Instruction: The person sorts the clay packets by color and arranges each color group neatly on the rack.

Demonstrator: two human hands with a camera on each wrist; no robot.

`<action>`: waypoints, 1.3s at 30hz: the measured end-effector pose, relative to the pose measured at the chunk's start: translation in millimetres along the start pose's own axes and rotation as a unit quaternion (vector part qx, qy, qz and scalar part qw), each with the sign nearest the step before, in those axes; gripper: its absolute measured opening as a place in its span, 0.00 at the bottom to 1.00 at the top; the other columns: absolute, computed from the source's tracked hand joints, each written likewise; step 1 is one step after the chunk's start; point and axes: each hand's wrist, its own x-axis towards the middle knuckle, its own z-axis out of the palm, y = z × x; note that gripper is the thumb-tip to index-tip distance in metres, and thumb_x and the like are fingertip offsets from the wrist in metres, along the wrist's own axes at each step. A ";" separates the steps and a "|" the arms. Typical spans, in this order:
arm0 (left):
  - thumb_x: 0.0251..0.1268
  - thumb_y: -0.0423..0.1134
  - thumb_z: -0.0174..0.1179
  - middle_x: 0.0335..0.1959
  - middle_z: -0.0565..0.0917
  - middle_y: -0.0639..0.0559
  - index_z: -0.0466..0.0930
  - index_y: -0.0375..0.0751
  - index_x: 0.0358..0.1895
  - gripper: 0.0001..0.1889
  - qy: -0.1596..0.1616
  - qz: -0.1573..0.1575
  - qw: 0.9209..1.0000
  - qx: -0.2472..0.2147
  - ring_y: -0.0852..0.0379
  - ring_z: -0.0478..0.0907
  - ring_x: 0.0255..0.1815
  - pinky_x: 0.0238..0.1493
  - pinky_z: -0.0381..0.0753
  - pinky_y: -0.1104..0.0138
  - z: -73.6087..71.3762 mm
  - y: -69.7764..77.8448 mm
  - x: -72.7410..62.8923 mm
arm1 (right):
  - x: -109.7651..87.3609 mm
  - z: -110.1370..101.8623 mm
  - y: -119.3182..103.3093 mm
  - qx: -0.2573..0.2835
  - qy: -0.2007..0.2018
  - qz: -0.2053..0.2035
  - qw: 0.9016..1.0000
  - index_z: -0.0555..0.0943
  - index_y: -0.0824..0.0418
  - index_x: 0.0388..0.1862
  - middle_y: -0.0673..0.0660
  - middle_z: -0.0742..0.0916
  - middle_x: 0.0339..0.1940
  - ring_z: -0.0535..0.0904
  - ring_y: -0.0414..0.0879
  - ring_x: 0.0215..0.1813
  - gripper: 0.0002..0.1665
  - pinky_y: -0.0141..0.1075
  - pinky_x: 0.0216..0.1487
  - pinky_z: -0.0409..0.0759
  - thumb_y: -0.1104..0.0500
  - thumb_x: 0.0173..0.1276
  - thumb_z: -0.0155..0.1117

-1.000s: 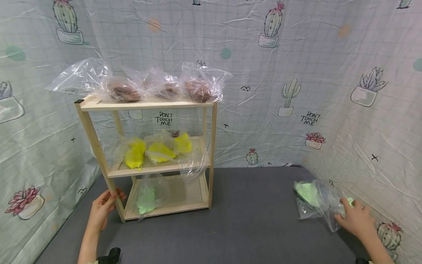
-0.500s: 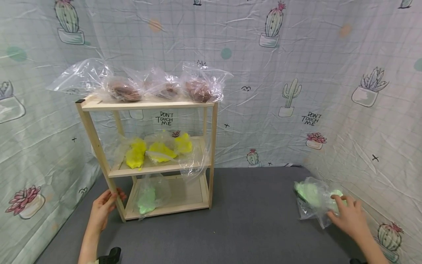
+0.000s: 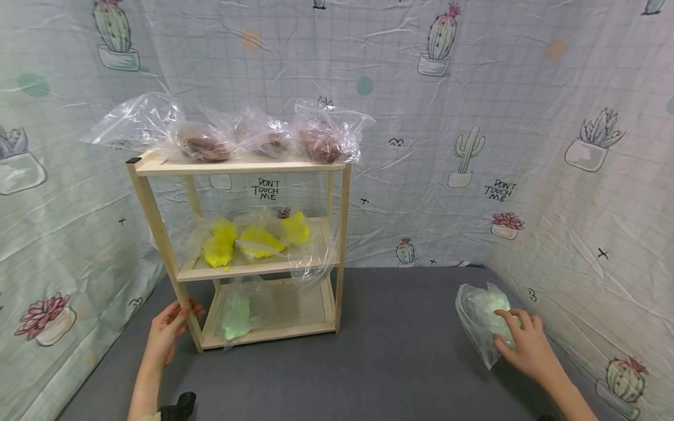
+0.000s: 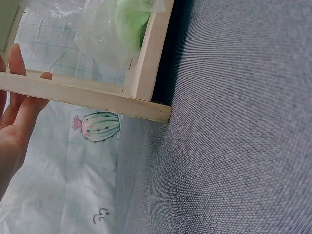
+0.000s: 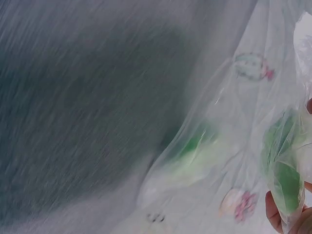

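Note:
A small wooden shelf (image 3: 263, 335) with three levels stands at left; my left hand (image 3: 169, 328) grips its front left post (image 3: 160, 242) low down. In the left wrist view, fingers (image 4: 17, 61) of that hand show around the post. At right, my right hand (image 3: 529, 348) pinches a clear plastic bag (image 3: 471, 327) holding a light green lump (image 3: 495, 310), held above the table. The right wrist view shows the held green lump (image 5: 285, 170) beside the fingers, and a second blurred green lump (image 5: 197, 151) farther off, seen through clear plastic.
Bagged brown lumps (image 3: 205, 146) lie on the top level. The middle level holds bagged yellow lumps (image 3: 260, 241), one bag hanging over its front edge. A bagged green lump (image 3: 237, 318) sits on the bottom level. Patterned curtains (image 3: 389, 58) enclose the grey table (image 3: 389, 351).
My right hand has moved left with the green-lump bag, which now covers most of the other green bag's place. The left hand stays on the post; the head view has shifted slightly.

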 end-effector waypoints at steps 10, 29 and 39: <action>0.67 0.40 0.47 0.37 0.82 0.65 0.74 0.48 0.50 0.12 -0.034 0.023 0.999 -0.015 0.70 0.80 0.39 0.35 0.75 0.78 13.7 41.7 -13.8 | 10.3 13.2 -37.0 0.035 -0.013 -0.052 0.998 0.69 0.54 0.59 0.60 0.73 0.44 0.61 0.46 0.34 0.26 0.37 0.29 0.59 0.47 0.63 0.55; 0.66 0.38 0.48 0.34 0.83 0.65 0.72 0.33 0.49 0.14 -0.031 0.042 0.997 -0.056 0.70 0.81 0.37 0.35 0.76 0.78 30.1 75.3 -26.0 | 31.5 33.1 -110.1 0.097 0.025 -0.165 0.981 0.75 0.46 0.55 0.58 0.76 0.44 0.57 0.40 0.35 0.23 0.27 0.29 0.57 0.43 0.69 0.38; 0.66 0.37 0.47 0.33 0.82 0.67 0.73 0.38 0.47 0.11 -0.019 0.020 0.999 -0.035 0.71 0.80 0.36 0.35 0.76 0.78 32.0 83.9 -29.2 | 44.8 46.5 -144.9 0.129 0.054 -0.236 0.962 0.74 0.47 0.55 0.58 0.77 0.45 0.61 0.40 0.36 0.20 0.26 0.30 0.60 0.48 0.69 0.42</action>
